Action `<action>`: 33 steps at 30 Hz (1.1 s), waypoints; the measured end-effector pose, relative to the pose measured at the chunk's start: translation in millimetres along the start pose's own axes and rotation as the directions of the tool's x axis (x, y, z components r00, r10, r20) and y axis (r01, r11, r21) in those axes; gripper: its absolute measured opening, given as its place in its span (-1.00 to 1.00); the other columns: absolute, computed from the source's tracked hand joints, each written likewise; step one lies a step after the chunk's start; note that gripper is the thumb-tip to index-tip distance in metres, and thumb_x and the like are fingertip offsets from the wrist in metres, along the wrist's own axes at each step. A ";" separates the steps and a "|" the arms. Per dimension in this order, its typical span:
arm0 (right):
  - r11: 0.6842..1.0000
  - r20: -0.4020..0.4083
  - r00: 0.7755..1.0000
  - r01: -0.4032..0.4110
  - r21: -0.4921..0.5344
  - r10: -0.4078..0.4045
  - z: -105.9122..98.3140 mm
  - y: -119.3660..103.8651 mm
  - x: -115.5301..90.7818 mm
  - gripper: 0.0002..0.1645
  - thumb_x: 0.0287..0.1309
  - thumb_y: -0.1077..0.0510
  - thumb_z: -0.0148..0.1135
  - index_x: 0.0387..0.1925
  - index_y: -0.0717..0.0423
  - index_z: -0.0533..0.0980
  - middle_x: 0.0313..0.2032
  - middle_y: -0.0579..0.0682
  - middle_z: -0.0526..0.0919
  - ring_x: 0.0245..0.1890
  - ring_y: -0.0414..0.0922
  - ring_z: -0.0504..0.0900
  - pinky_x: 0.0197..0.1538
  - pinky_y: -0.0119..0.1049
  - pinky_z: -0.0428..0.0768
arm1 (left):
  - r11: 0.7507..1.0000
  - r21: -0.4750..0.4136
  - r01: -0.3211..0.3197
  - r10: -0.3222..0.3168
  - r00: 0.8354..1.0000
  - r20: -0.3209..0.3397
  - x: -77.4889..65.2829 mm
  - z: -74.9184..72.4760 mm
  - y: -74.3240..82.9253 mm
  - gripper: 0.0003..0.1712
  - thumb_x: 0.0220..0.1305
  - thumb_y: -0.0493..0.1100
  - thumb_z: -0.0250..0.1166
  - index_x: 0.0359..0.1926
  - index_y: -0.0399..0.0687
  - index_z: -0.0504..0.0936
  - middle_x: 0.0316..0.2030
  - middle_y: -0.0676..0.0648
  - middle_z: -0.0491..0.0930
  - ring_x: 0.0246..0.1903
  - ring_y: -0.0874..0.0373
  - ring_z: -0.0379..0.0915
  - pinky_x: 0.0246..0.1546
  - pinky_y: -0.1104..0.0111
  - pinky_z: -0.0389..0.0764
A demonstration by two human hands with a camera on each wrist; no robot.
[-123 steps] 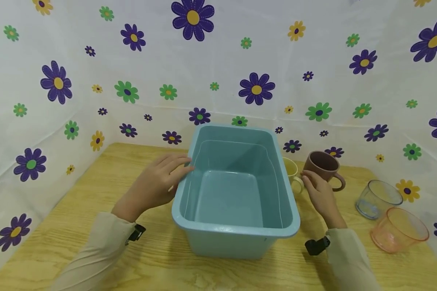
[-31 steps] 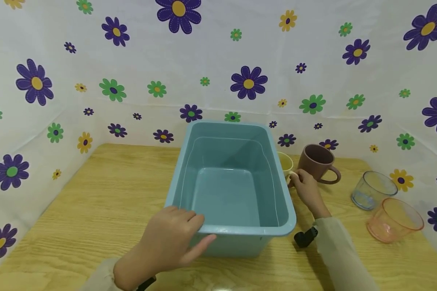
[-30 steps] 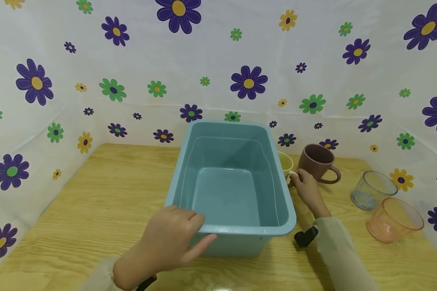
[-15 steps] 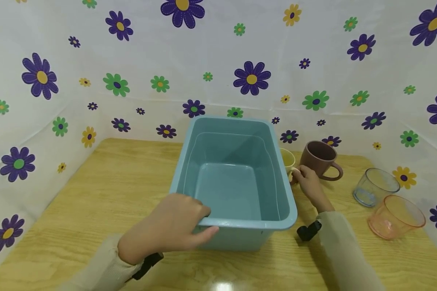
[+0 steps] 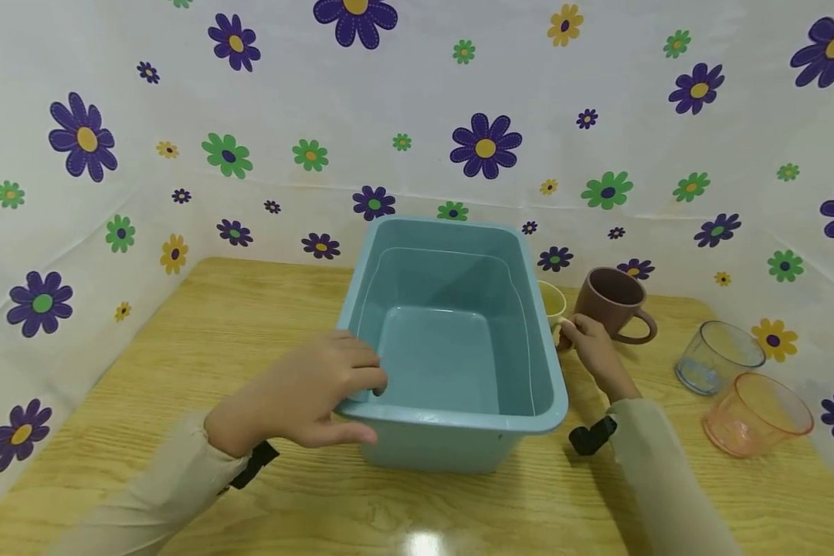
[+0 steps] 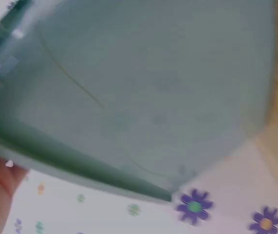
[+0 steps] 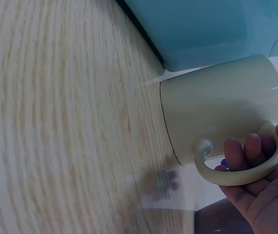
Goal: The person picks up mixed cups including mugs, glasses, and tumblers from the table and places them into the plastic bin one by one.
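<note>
Two holds stood: my left grip (image 5: 313,390) curled over the blue tub (image 5: 438,448), mid-frame, my right grip (image 5: 595,351) round the handle (image 7: 246,177) of the cream mug (image 7: 221,102), right of centre. Steadying seemed underway; next likely called for firmness.

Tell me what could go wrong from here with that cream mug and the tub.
1. The cream mug, its handle held by the right hand, stands between the blue tub and the brown mug, so lifting it might knock either.
2. The left hand grips the tub's near left corner; a hard pull there could tilt or shift it.
3. The right forearm might brush the orange cup if it swings outward.
</note>
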State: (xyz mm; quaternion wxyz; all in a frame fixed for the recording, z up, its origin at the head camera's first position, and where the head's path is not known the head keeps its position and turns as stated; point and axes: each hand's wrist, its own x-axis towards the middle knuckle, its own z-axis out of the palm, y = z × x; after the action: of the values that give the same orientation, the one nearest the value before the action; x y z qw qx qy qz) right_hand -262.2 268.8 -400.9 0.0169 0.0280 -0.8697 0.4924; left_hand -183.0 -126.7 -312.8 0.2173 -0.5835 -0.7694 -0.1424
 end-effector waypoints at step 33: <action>0.889 -0.169 0.981 -0.009 0.457 0.097 27.8 4.8 2.0 -0.55 0.41 0.21 -0.18 -0.68 0.09 0.17 -0.69 -0.14 0.19 -0.59 -0.21 0.21 -0.36 -0.35 0.28 | 0.989 0.034 -0.145 0.148 0.983 -0.111 -10.9 15.1 -28.4 -0.36 0.32 0.37 -0.25 -0.71 0.08 0.23 -0.73 0.13 0.19 -0.63 0.27 0.09 -0.36 0.35 0.30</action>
State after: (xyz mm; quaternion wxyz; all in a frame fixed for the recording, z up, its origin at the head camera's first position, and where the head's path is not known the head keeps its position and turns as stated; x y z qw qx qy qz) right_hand -264.5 247.4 -419.2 0.0780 -0.0390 -0.7255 0.6826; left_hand -210.3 -136.6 -330.3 0.2777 -0.6268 -0.7126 -0.1489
